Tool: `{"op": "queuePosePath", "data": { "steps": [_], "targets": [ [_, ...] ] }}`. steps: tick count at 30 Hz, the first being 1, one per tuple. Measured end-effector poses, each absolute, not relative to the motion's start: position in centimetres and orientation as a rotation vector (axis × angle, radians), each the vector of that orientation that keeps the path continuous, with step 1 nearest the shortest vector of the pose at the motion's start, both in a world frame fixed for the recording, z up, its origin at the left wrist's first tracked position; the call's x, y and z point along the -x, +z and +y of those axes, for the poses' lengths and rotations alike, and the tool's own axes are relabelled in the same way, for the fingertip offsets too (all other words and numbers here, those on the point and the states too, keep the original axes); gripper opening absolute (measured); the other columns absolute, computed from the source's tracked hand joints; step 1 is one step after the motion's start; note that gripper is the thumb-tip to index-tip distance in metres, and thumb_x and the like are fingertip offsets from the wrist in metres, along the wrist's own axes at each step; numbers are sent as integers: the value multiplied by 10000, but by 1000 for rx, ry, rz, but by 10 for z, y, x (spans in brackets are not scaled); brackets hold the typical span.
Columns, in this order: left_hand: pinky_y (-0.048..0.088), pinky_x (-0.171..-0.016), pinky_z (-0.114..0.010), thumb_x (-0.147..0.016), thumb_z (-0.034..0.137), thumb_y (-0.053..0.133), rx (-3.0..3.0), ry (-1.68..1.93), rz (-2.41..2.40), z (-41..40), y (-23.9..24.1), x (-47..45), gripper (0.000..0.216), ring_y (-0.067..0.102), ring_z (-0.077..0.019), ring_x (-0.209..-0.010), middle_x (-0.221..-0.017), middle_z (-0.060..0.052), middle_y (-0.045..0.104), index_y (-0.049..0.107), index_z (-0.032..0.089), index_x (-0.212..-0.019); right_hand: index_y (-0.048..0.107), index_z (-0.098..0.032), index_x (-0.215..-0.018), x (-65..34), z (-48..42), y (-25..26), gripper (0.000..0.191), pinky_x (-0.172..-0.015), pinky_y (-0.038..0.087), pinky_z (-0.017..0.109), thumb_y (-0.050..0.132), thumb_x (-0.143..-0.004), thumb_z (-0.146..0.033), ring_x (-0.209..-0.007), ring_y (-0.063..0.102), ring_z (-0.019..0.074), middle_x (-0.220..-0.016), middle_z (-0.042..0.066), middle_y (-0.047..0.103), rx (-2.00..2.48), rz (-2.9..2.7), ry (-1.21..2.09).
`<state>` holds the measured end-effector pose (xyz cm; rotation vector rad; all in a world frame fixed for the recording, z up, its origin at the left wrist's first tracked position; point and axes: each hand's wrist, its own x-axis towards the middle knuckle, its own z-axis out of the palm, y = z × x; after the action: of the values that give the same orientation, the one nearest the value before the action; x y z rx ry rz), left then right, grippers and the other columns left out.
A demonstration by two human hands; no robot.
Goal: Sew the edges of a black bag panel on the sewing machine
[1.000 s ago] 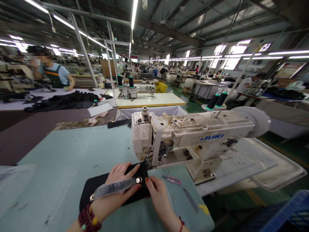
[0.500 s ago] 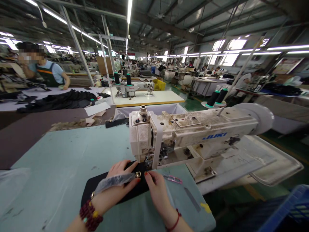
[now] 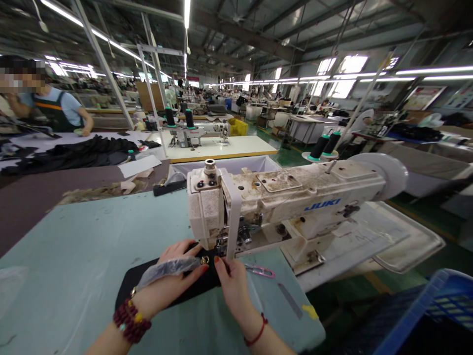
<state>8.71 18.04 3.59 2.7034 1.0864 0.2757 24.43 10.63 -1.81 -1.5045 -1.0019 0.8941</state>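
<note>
A black flat piece (image 3: 135,283) with a plastic-wrapped strap (image 3: 166,268) and a metal ring lies on the pale green sewing table (image 3: 84,246), its right end under the needle of the white JUKI sewing machine (image 3: 281,199). My left hand (image 3: 172,278) rests flat on the piece, fingers over the strap. My right hand (image 3: 231,286) presses the piece's right edge just in front of the needle. Small pink thread snips (image 3: 260,270) lie to the right of my right hand.
A person in an apron (image 3: 55,108) works at the far left by a pile of black fabric (image 3: 81,153). Another sewing machine (image 3: 195,133) stands on the table beyond. Thread cones (image 3: 325,145) stand behind my machine. A blue crate (image 3: 436,315) sits low right.
The piece has slid further under the machine head, with both hands moving forward along it. The view has shifted slightly right.
</note>
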Motion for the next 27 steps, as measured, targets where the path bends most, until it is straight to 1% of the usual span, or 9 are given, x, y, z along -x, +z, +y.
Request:
{"op": "queuePosePath", "data": {
  "steps": [5,8,11,15,19,21,24,27],
  "targets": [
    [492,-946,-500,-814,562,605,-2717,295,1028,184,39,-86,465,571,-303,-1103,-1206,-97,601,610,273,-1178,494,-169,-643,-245,97,-27,564,-435,309,208,432,-832,-697,-468,473,104,-554,9,491,1419,-940,1086],
    [479,-958,-496,-810,565,610,-2708,256,1033,185,37,-86,470,565,-303,-1111,-1213,-97,599,613,270,-1176,526,-170,-675,-245,87,-36,571,-466,381,204,418,-845,-705,-496,543,122,-566,39,571,1393,-949,1136],
    [472,-958,-484,-829,566,588,-2705,238,1026,187,36,-86,439,564,-288,-1100,-1198,-89,605,626,260,-1140,547,-162,-708,-246,81,-43,559,-500,414,203,414,-866,-682,-536,576,126,-629,65,626,1390,-968,1136],
    [474,-937,-463,-837,583,565,-2713,218,1009,188,38,-87,425,573,-275,-1071,-1171,-82,614,637,259,-1103,534,-160,-681,-244,79,-46,559,-502,412,200,399,-886,-662,-523,564,116,-605,59,609,1388,-998,1099],
    [488,-889,-415,-846,568,563,-2713,227,979,188,41,-87,377,592,-254,-1016,-1114,-63,635,643,274,-1068,520,-166,-668,-242,78,-46,557,-481,402,194,399,-885,-664,-495,546,106,-582,45,594,1387,-975,1106],
    [487,-875,-396,-842,579,560,-2699,235,967,189,42,-87,392,596,-246,-998,-1095,-62,641,648,268,-1065,522,-166,-666,-241,77,-44,564,-473,399,196,398,-879,-674,-487,540,105,-573,44,589,1390,-967,1108],
    [476,-893,-387,-842,601,541,-2666,203,965,193,45,-88,441,594,-252,-1019,-1111,-65,649,658,256,-1090,523,-167,-650,-240,79,-39,588,-459,396,202,396,-859,-702,-471,526,106,-555,45,574,1395,-955,1113],
    [467,-905,-350,-869,593,498,-2586,133,928,199,52,-92,425,605,-240,-1011,-1097,-42,669,683,272,-1076,519,-169,-643,-240,84,-34,605,-444,392,205,402,-834,-732,-450,512,102,-545,38,562,1385,-911,1134]
  ]
}}
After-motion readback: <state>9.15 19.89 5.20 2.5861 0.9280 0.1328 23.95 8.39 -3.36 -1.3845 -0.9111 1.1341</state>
